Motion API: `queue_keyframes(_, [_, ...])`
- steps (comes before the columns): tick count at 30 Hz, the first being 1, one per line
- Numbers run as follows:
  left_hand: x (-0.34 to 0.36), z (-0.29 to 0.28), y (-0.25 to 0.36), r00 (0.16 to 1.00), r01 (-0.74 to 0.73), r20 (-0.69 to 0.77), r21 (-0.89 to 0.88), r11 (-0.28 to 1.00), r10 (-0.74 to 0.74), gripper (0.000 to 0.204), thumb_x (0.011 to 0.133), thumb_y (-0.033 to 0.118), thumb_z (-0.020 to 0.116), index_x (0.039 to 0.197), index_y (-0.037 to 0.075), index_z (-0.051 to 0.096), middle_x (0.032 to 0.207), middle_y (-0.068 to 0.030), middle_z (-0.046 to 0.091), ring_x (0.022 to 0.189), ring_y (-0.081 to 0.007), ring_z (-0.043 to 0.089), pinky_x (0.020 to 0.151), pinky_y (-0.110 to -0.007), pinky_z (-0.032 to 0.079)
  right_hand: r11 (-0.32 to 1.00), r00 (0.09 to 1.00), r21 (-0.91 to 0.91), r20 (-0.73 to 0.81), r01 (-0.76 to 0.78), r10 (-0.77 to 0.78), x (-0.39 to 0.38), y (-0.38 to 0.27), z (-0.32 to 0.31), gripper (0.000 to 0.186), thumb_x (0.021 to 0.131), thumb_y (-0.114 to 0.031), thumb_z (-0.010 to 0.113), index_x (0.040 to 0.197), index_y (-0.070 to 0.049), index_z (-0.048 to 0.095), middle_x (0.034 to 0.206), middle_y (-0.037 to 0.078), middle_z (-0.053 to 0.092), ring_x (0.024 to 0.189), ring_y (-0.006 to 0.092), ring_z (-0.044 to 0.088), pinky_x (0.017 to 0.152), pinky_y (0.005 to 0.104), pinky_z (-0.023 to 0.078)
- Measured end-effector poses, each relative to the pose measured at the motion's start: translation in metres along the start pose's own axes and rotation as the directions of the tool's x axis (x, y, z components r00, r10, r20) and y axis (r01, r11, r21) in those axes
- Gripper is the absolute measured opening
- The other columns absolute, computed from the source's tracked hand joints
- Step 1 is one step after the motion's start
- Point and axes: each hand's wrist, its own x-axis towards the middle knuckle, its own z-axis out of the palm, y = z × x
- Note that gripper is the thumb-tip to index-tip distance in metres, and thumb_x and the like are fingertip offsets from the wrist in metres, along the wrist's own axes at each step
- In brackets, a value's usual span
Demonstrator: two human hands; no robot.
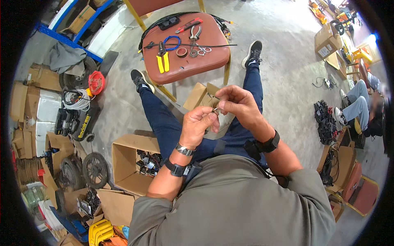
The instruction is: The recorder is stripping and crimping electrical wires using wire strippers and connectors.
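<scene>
My left hand and my right hand meet above my lap, both closed in a pinch. Between their fingertips is a small, thin, dark and shiny piece, too small to name. Beyond them, a red-brown chair seat carries yellow-handled wire strippers, a coil of blue wire and a roll of tape. Scissors, grey-handled pliers and a red utility knife lie there too. Black cables run along the seat's far left edge.
A small open cardboard box stands just beyond my hands, between my legs. At my left, a larger box holds dark parts. Wheels and a blue shelf line the far left. A person's legs and black cable bundles are at the right.
</scene>
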Motion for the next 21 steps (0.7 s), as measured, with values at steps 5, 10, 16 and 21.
queue_keyframes(5, [-0.002,-0.002,0.002,0.995,-0.002,-0.097,0.088,0.996,0.011,0.014,0.095,0.012,0.065,0.104,0.001,0.065,0.076,-0.0082,0.068,0.063,-0.0132,0.064,0.057,-0.026,0.051,0.997,0.986,-0.041,-0.15,0.062,-0.067,-0.004,-0.009,0.009,0.03,0.089,0.002,0.063,0.118,0.0,0.059,0.098,0.002,0.065,0.086,0.0092,0.062,0.078,0.0256,0.051])
queue_keyframes(10, [-0.001,0.003,-0.001,0.982,-0.054,-0.171,0.157,0.986,0.081,0.014,0.094,0.011,0.067,0.102,-0.001,0.066,0.08,-0.0085,0.07,0.067,-0.0132,0.066,0.06,-0.025,0.054,0.929,0.961,-0.328,-0.155,0.17,-0.23,-0.016,-0.007,0.009,0.033,0.086,0.002,0.067,0.117,0.0,0.059,0.099,0.003,0.063,0.084,0.0085,0.06,0.075,0.0247,0.05])
queue_keyframes(16, [0.0,0.014,0.005,0.973,-0.066,-0.212,0.128,0.99,0.093,0.013,0.093,0.006,0.066,0.101,-0.004,0.065,0.084,-0.0087,0.07,0.071,-0.0127,0.067,0.066,-0.026,0.057,0.691,0.916,-0.631,0.08,0.352,-0.394,-0.013,-0.018,0.026,0.031,0.081,0.002,0.07,0.111,0.001,0.061,0.088,0.007,0.062,0.077,0.0112,0.063,0.067,0.0268,0.05])
queue_keyframes(21, [-0.003,0.013,0.004,0.975,-0.08,-0.185,0.224,0.971,0.123,0.013,0.093,0.005,0.066,0.101,-0.005,0.065,0.084,-0.0089,0.07,0.072,-0.0126,0.067,0.067,-0.026,0.057,0.53,0.856,-0.728,0.152,0.435,-0.493,-0.008,-0.015,0.03,0.028,0.079,0.005,0.07,0.106,0.0,0.063,0.082,0.008,0.066,0.067,0.0173,0.064,0.061,0.0302,0.05])
